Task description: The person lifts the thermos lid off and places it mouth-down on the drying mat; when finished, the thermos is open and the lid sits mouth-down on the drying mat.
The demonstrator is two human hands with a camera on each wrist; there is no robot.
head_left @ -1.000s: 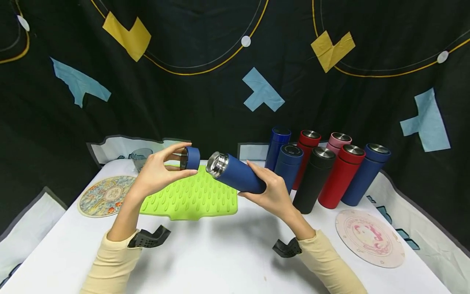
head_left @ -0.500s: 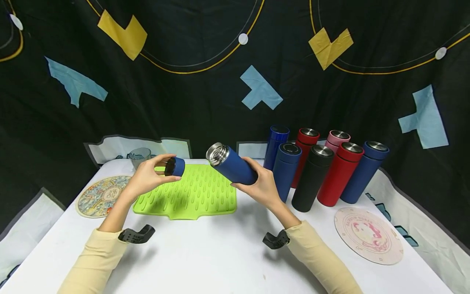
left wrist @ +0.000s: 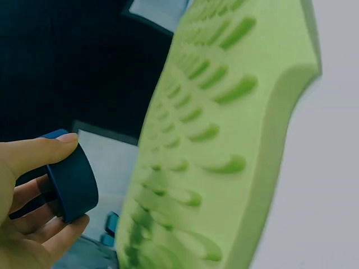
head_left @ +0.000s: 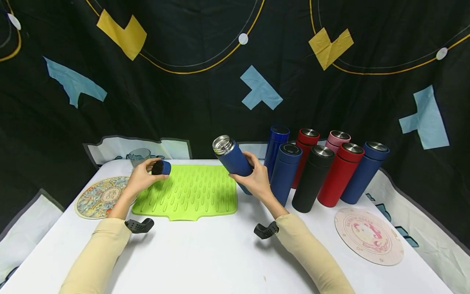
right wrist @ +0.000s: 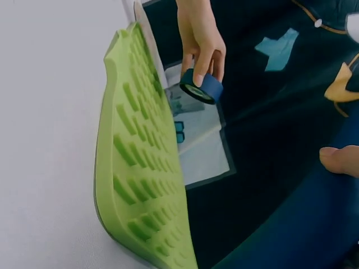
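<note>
Left hand [head_left: 142,177] pinching a blue flask lid [head_left: 167,168] in its fingers [left wrist: 67,235], near the lime-green mat [head_left: 191,196], right hand [head_left: 256,176] gripping an uncapped blue vacuum flask [head_left: 236,161], tilted leftward, steel mouth [head_left: 228,148] above the fingers.

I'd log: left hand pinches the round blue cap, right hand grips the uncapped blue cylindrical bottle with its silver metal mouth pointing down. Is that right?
Not quite: the blue cylindrical bottle is tilted with its silver metal mouth up, as the head view shows. The rest holds: the left hand pinches the round blue cap; the right hand grips the bottle.
</note>
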